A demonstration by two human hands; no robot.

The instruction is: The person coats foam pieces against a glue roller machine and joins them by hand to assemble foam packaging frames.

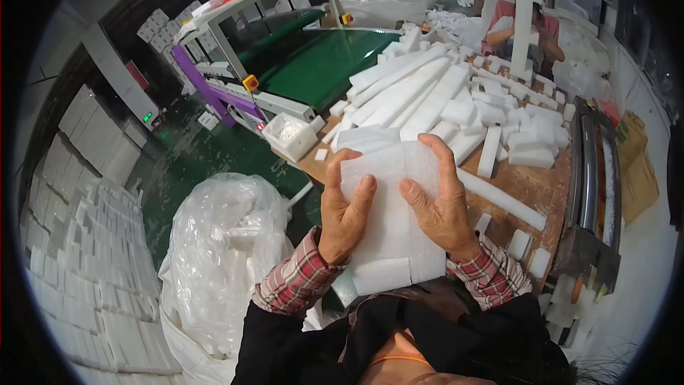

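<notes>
Brown tabletop (543, 189) holds heaped foam strips (410, 93); in front, left hand (343, 215) and right hand (450, 212) grip a white foam block (390, 224) by its sides; uneven squeezing could make its seamed pieces slip apart

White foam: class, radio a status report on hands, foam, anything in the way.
Left hand, right hand: gripping white foam from either side. Foam held before the body. Nothing seen blocking; foam pile beyond, on table.

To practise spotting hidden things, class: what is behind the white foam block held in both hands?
Past the foam block, white foam strips lie heaped on the brown tabletop; the block covers whatever sits directly behind it.
</notes>
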